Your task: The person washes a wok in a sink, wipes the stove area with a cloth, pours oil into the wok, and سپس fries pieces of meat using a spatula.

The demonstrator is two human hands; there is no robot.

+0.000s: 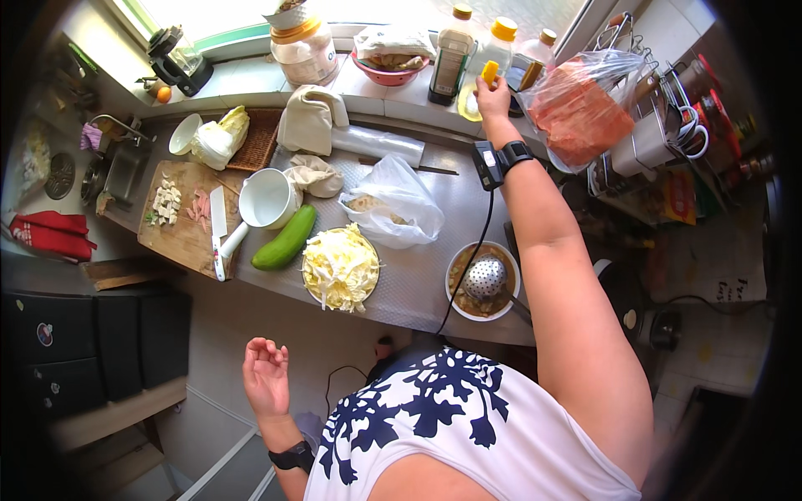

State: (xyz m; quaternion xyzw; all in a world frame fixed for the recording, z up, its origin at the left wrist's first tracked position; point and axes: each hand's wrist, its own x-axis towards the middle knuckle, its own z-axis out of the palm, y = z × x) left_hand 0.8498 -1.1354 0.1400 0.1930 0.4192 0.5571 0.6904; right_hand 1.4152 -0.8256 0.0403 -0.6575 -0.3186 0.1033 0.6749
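Observation:
My right hand (494, 99) reaches to the windowsill, its fingers closed on a small yellow plastic piece (490, 72), perhaps a lid or a handle. Just beside it is a yellow-rimmed container (468, 105) with something white inside, partly hidden by the hand. Below that forearm, a white bowl of soupy food (460, 299) stands on the metal counter, with a perforated metal ladle (485, 276) resting in it. My left hand (267, 378) hangs over the floor in front of the counter, fingers loosely curled, holding nothing.
Along the counter are a cutting board (178, 241) with diced food, a cleaver (218, 213), a white saucepan (266, 200), a green cucumber-like vegetable (285, 239), shredded cabbage (341, 266) and a plastic bag (401, 203). Bottles (452, 56) line the sill; a bagged orange item (579, 106) hangs right.

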